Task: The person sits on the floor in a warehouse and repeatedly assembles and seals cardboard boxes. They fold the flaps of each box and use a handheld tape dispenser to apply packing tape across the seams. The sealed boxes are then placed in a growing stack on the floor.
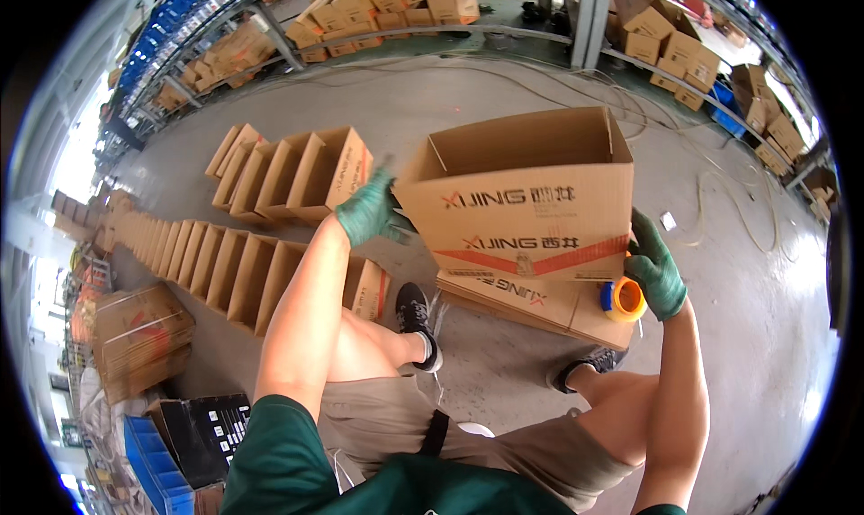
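Note:
An open-topped cardboard box (522, 211) with dark and red print is held up in front of me, tilted slightly, above a stack of flattened cardboard (517, 301). My right hand (658, 265), in a green glove, grips the box's lower right side, its fingers partly hidden by the box. At the left corner of the box is my left hand (364, 212), also gloved in green and closed; a blurred greyish thing (399, 233) shows by its fingers, its kind unclear. On the flattened stack, below my right hand, rests a yellow and blue roll of tape (623, 299).
To the left, a long row of opened boxes (211, 263) stands on the floor, beside a shorter row (279, 177). Strapped flat cartons (142, 330) and a blue bin (155, 465) lie lower left. Racks with boxes (387, 11) line the back; hoses (630, 96) cross the floor.

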`<state>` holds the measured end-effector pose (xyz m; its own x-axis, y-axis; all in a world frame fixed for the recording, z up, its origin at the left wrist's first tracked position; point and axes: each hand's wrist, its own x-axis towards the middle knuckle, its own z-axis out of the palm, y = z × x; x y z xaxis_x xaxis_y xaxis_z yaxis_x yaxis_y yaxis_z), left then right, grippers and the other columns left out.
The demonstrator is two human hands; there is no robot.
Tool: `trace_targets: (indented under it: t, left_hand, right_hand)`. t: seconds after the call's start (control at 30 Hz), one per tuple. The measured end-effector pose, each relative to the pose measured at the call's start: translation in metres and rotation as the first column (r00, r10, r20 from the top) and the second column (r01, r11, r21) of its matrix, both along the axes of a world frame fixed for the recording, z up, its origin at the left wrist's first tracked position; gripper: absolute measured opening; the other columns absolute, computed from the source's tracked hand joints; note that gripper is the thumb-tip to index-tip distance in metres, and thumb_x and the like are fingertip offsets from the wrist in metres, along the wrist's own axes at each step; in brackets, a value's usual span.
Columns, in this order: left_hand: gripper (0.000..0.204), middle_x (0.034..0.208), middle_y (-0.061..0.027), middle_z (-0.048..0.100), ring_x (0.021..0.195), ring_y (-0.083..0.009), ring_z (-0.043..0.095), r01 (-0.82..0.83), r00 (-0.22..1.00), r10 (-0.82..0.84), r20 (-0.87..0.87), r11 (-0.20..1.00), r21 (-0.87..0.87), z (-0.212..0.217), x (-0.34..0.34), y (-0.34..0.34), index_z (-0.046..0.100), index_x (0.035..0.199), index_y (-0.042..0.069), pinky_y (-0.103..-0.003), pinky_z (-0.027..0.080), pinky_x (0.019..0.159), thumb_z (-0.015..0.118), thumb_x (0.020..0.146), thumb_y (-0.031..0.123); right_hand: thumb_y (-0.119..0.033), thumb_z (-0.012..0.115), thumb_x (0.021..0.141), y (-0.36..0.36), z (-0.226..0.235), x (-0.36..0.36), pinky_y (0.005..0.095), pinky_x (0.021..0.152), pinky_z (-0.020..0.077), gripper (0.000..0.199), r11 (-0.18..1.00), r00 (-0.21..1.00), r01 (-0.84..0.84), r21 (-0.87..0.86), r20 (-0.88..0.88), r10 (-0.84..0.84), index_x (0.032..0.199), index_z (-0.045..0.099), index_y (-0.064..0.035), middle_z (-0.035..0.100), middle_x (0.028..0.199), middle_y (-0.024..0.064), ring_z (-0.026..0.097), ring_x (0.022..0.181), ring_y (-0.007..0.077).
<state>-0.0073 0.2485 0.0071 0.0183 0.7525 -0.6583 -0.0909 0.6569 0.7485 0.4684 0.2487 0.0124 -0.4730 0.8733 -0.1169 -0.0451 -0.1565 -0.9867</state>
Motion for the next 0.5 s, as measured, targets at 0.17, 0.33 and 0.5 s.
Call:
trace_targets:
  t: [0.17, 0.33, 0.5]
  left_hand:
    - [0.039, 0.127, -0.0195, 0.063, 0.105, -0.0339, 0.069, 0.034, 0.971, -0.018, -0.236, 0.997, 0.066, 0.004, -0.023, 0.002, 0.054, 0.131, -0.007, -0.041, 0.067, 0.075, 0.05, 0.105, 0.022]
    - [0.033, 0.125, -0.0204, 0.064, 0.105, -0.0344, 0.069, -0.282, 0.951, 0.286, -0.114, 0.958, 0.049, -0.057, -0.091, 0.021, 0.057, 0.125, -0.004, -0.045, 0.066, 0.079, 0.043, 0.106, 0.019]
    - [0.036, 0.121, -0.0206, 0.065, 0.103, -0.0369, 0.068, -0.61, 0.792, 0.61, 0.013, 0.792, -0.024, -0.195, -0.143, 0.04, 0.049, 0.133, 0.001, -0.053, 0.064, 0.081, 0.044, 0.106, 0.024]
  right_hand:
    - [0.001, 0.056, 0.082, 0.027, -0.031, -0.036, 0.0347, 0.113, 0.0399, 0.073, 0.887, 0.984, 0.083, 0.455, 0.103, -0.145, 0.153, 0.041, -0.0062, 0.041, 0.159, 0.0108, 0.04, 0.145, 0.022]
    - [0.004, 0.052, 0.091, 0.039, -0.026, -0.071, 0.0291, 0.104, 0.0454, 0.058, 0.838, 0.913, 0.15, 0.524, 0.252, -0.321, 0.148, 0.048, -0.0062, 0.058, 0.146, 0.0097, 0.058, 0.127, 0.0146]
    - [-0.002, 0.053, 0.094, 0.032, -0.034, -0.067, 0.0351, 0.11, 0.043, 0.051, 0.901, 0.903, 0.041, 0.432, 0.371, -0.218, 0.145, 0.05, -0.0044, 0.059, 0.142, 0.0121, 0.054, 0.134, 0.0209]
